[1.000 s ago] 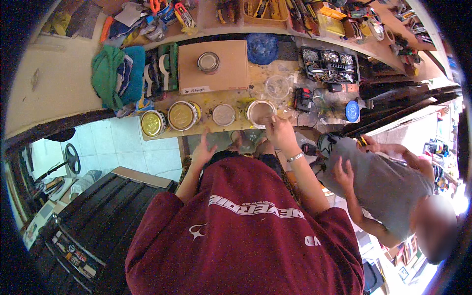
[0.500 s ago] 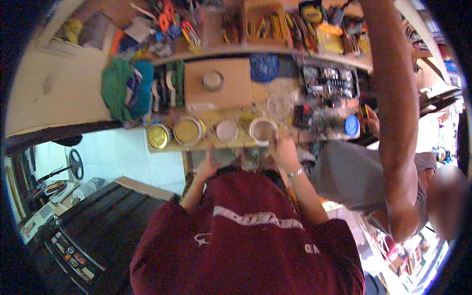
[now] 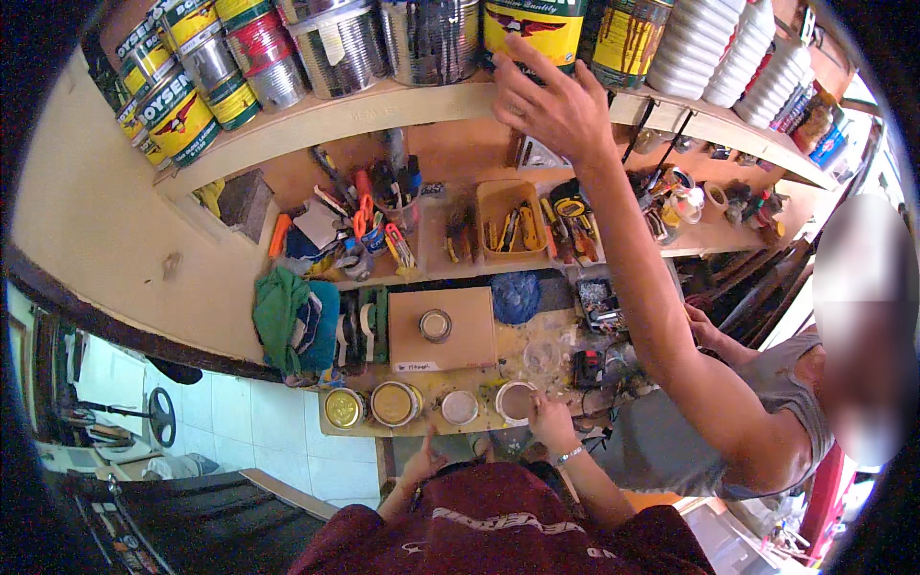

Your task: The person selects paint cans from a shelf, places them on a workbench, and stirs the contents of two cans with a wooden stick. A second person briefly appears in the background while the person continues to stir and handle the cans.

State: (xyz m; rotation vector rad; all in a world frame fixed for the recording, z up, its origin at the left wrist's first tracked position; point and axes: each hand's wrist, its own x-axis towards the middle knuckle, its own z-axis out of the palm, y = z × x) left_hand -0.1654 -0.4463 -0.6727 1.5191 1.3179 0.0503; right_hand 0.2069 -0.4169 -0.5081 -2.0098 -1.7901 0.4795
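My left hand (image 3: 423, 464) is at the bench's near edge. Its index finger is stretched out toward a pale round tub (image 3: 460, 408), not touching it; nothing shows in the hand. My right hand (image 3: 551, 423) is closed beside the rim of an open round container (image 3: 499, 402) with greyish-brown contents. What its fingers grip, if anything, is too small to make out. Left of the pale tub stand a can with a tan top (image 3: 395, 403) and a can with a shiny gold-yellow top (image 3: 342, 409).
Behind the containers, a small can (image 3: 434, 326) sits on a cardboard box (image 3: 470, 347). A co-worker's arm (image 3: 637, 259) reaches over the bench from the right, hand before the upper shelf (image 3: 383, 107) of paint cans. A drill-like tool (image 3: 588, 368) lies right.
The view has tilted upward, bringing the upper shelf and the co-worker's raised hand into sight. My hands stay near the same containers.
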